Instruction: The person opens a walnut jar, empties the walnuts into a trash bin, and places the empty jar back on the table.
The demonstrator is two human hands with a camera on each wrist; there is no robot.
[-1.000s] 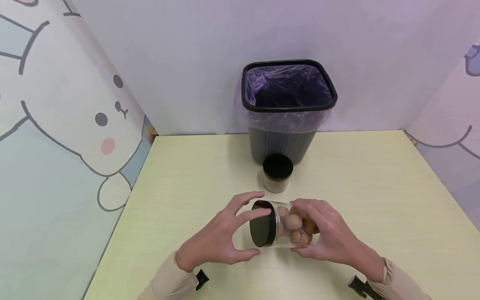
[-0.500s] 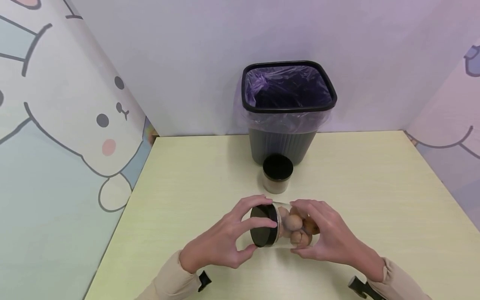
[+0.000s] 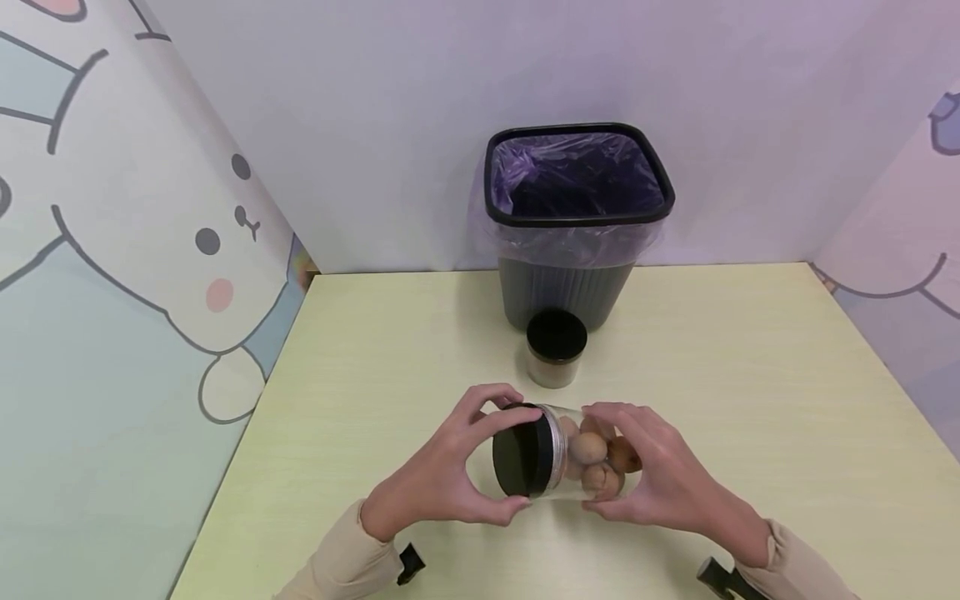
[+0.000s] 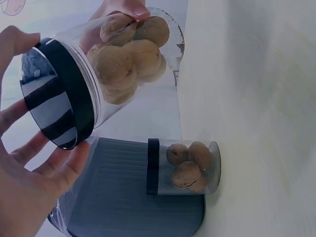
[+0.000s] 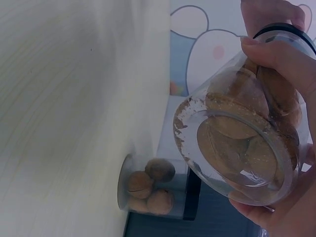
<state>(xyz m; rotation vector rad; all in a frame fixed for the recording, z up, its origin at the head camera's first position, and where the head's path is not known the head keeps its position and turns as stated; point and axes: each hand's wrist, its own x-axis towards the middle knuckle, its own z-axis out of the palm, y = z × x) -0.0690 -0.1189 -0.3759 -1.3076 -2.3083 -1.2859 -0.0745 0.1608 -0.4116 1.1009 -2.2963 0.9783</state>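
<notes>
A clear jar of walnuts (image 3: 588, 448) lies on its side in the air above the table, its black lid (image 3: 517, 450) facing left. My right hand (image 3: 648, 467) grips the jar's body near its base, thumb below and fingers above. With thumb and fingers spread round the lid's edge, my left hand (image 3: 453, 467) holds the lid. Clear threaded neck shows beside the lid in the left wrist view. The jar's round base (image 5: 237, 153) faces the right wrist camera, with whitish residue along its rim. Part of the walnuts is hidden behind my right fingers.
A second black-lidded jar (image 3: 553, 350) with several walnuts stands upright just beyond my hands. Behind it a grey bin (image 3: 566, 287) with a purplish liner stands against the wall. All of this is on a pale wooden table (image 3: 375, 350).
My left hand has come onto the lid, turned, and taken a fresh hold on it. The lid has shifted slightly left, and more of the threaded neck shows. My right hand has stayed put.
</notes>
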